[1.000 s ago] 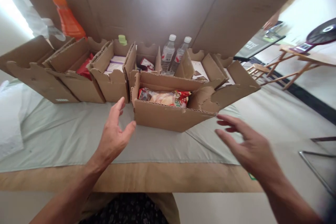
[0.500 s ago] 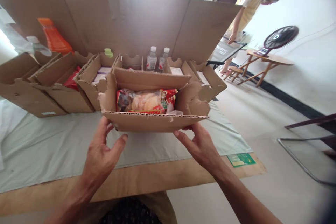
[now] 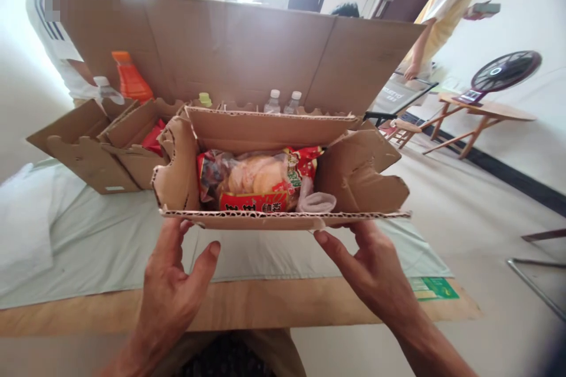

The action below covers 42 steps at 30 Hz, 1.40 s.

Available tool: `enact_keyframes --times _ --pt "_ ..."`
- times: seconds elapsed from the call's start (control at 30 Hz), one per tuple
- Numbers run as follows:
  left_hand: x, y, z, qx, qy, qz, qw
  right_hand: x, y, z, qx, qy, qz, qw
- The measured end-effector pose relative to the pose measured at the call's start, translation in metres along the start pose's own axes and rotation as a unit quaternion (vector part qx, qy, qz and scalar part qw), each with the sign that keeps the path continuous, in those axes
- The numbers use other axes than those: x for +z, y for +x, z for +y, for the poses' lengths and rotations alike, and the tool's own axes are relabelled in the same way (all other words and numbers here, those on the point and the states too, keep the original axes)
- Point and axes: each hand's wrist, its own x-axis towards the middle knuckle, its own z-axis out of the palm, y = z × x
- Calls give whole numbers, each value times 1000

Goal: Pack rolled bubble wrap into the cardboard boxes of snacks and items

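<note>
An open cardboard box [image 3: 274, 129] is held up in front of me, its opening tilted toward my face. Inside lie a red and clear snack bag [image 3: 260, 174] with round crackers showing and a knotted whitish plastic bag [image 3: 316, 201]. My left hand [image 3: 179, 277] supports the box from below at its left end, thumb spread away from the fingers. Under the right part, my right hand [image 3: 365, 262] bears it too, the thumb near the front lower edge. The fingertips of both hands are hidden beneath the box.
More cardboard boxes [image 3: 88, 156] stand in a row behind, before a tall cardboard panel [image 3: 260, 47]. An orange bottle [image 3: 132, 79] and small clear bottles [image 3: 273, 101] stand there. A greenish cloth [image 3: 247, 253] covers the table. Right are a fan [image 3: 506, 70] and a person [image 3: 435, 9].
The held box has come closer to me and higher, hiding more of the row behind. Both hands moved with it, and more of the snack bag shows.
</note>
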Motion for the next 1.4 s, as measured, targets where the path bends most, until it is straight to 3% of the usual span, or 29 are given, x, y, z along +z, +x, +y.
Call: enact_keyframes --times 0.13,0.33,0.47,0.57,0.73,0.87,1.0,1.13,1.27,1.4 --pt "1 -11 -3 -12 15 5 1000 8 -5 4 14 13 -18 1000" --pt "1 -64 -42 -91 52 -20 994 31 -6 31 41 14 -82 996" --pt "-8 -100 -64 -71 121 -66 988 41 -2 54 39 70 -105 991" --pt "-16 -112 -70 -39 140 -85 986 48 -11 73 39 104 -110 988" --pt "-18 -108 -72 -67 144 -89 983 59 -30 94 89 107 -109 984" --pt "-10 -110 -77 -121 108 -85 983 70 -49 91 81 110 -95 986" --pt "-11 -99 -75 -195 57 -53 978 84 -96 71 39 31 -10 999" --pt "-24 -71 -67 -208 25 -19 978 90 -147 47 -61 -43 30 997" --pt "-29 -52 -64 -209 14 -15 978 94 -168 37 -99 -32 25 994" --pt "-27 -49 -63 -226 3 -16 974 105 -181 44 -91 -59 66 992"
